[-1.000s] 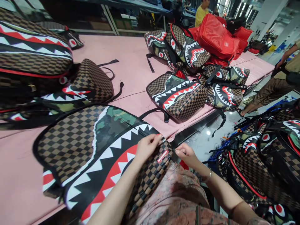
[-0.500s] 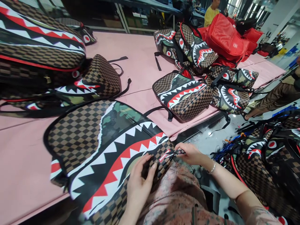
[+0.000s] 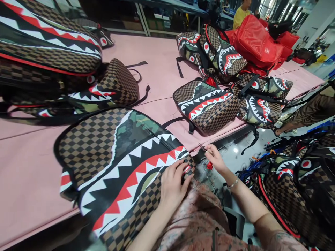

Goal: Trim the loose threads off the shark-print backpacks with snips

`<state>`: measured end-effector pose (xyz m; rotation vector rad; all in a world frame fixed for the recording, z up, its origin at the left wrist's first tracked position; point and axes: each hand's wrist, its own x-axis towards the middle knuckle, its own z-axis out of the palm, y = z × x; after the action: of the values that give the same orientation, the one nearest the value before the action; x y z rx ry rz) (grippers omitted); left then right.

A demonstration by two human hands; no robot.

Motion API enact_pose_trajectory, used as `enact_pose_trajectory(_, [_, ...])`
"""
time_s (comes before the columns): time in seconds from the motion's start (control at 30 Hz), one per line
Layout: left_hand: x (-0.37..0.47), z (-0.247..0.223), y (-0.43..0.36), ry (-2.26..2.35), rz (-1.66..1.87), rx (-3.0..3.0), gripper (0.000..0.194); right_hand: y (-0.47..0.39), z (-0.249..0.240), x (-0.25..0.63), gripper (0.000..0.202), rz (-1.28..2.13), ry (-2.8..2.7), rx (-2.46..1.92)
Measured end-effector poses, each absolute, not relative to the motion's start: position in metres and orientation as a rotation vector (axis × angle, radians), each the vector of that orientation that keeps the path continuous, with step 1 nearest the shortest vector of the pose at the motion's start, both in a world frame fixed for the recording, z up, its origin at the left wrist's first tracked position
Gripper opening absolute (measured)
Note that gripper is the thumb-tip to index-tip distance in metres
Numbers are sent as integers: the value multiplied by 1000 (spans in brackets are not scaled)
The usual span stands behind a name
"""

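Now right hand, clamped on snips, withdrawn from backpack; left hand spread atop.

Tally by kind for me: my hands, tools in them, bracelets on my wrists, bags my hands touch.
Hands: 2 (left hand, right hand)
Tools: 1 (small pointed tool)
Bracelets: 1 visible (silvery bracelet)
Bags: 1 (checkered bag)
Total: 5
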<state>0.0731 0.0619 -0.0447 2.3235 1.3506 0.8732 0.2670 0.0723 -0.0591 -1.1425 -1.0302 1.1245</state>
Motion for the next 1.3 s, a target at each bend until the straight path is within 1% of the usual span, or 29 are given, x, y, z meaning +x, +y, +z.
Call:
enact_pose_trajectory(0.07, [85,-39,72,1328,785,2312,23,68,-69,280,18,1021,-1216,-1269])
enact_pose_trajectory(0.17, [97,-36,82,1296,735,2109,10,65,-82,294,14,803,-1527,-1403])
enact_pose_trajectory(0.27, [97,-42,88,1324,808,1908,18,67,-91,301,13,690,-1740,-1385])
enact_pose_trajectory(0.43, [86,-50,92,1369,864,1676,27,80,-90,301,15,660,-1961,-1196])
enact_pose_trajectory(0.67, [85,-48,89,1382,888,1513,27,97,-75,300,16,593,-2199,-1091])
enact_pose_trajectory(0.9, [85,-45,88,1367,886,1456,25,104,-71,296,20,585,-2317,-1032])
enact_pose_trajectory(1.03, [83,-45,88,1368,887,1405,27,104,-70,294,23,543,-2331,-1022])
enact_pose_trajectory(1.17, [67,-46,86,1411,900,1317,37,104,-71,298,19,576,-2292,-1059])
enact_pose_trajectory(1.3, [45,-42,79,1648,877,1414,46,104,-71,301,17,597,-2302,-1066])
